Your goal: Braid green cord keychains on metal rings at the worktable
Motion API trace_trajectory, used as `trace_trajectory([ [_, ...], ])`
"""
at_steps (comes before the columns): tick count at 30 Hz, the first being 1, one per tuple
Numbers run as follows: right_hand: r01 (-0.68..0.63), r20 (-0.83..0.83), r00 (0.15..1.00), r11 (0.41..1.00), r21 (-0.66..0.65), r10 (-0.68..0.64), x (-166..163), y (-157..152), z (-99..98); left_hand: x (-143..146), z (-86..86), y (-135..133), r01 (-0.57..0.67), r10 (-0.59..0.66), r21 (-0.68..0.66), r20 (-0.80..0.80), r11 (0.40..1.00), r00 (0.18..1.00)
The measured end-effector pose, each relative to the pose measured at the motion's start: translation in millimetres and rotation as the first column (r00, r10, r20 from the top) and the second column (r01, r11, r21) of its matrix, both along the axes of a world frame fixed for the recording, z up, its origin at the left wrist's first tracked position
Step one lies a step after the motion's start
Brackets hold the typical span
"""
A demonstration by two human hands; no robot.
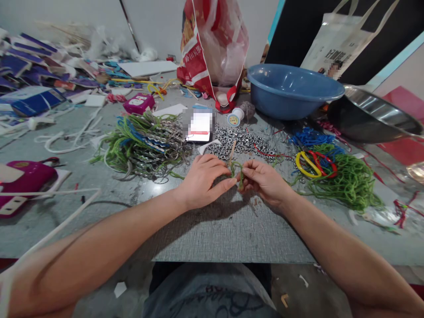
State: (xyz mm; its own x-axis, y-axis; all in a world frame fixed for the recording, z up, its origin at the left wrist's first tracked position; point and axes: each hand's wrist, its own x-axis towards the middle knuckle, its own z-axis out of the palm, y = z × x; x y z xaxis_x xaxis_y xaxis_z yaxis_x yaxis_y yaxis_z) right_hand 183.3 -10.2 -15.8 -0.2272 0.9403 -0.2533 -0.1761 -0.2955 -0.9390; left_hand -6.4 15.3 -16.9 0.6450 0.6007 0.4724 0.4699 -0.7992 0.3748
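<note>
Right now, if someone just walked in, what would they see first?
The left hand and right hand pinch a green cord mid-table. Just behind lies a shiny heap of metal nuts; a big blue bowl sits back right, a red bag to its left.

A small handicraft workshop: the grey surface (pixel 215 229) is strewn with green cords (pixel 351 183), a heap of metal nuts (pixel 241 141), thread spool (pixel 236 117) and basins (pixel 293 90).

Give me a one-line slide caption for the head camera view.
Left hand and right hand pinch a green cord above a grey table, metal nuts and a blue bowl behind.
</note>
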Motion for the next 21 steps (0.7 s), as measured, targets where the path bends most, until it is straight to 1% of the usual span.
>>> trace_trajectory([
  [2, 0.044, -0.004, 0.999, 0.999, 0.017, -0.043, -4, -2, -1.2, 1, 0.3, -2, 0.0, 0.0, 0.017, -0.034, 1.0, 0.999],
  [4, 0.072, 0.01, 0.997, 0.997, 0.037, -0.073, -7, -4, -1.1, 2, 0.5, -4, -0.016, 0.021, 0.072, -0.07, 0.997, 0.997],
  [8, 0.101, 0.019, 0.995, 0.994, 0.032, -0.102, -11, -8, -1.7, 6, 1.0, -9, -0.058, 0.085, 0.262, -0.093, 0.963, 0.992],
  [11, 0.11, 0.033, 0.993, 0.994, 0.0, -0.11, -13, -9, -2.2, 7, 1.0, -11, -0.055, 0.101, 0.363, -0.109, 0.93, 0.989],
  [14, 0.12, 0.029, 0.992, 0.992, -0.034, -0.119, -13, -10, -0.2, 6, 1.0, -11, -0.046, 0.108, 0.405, -0.131, 0.913, 0.986],
  [17, 0.119, -0.004, 0.993, 0.989, -0.084, -0.119, -12, -11, 2.6, 5, 1.9, -11, -0.046, 0.117, 0.419, -0.145, 0.907, 0.982],
  [21, 0.073, -0.082, 0.993, 0.992, -0.106, -0.082, -13, -13, 2.8, 6, 3.9, -12, -0.053, 0.12, 0.44, -0.127, 0.896, 0.985],
])
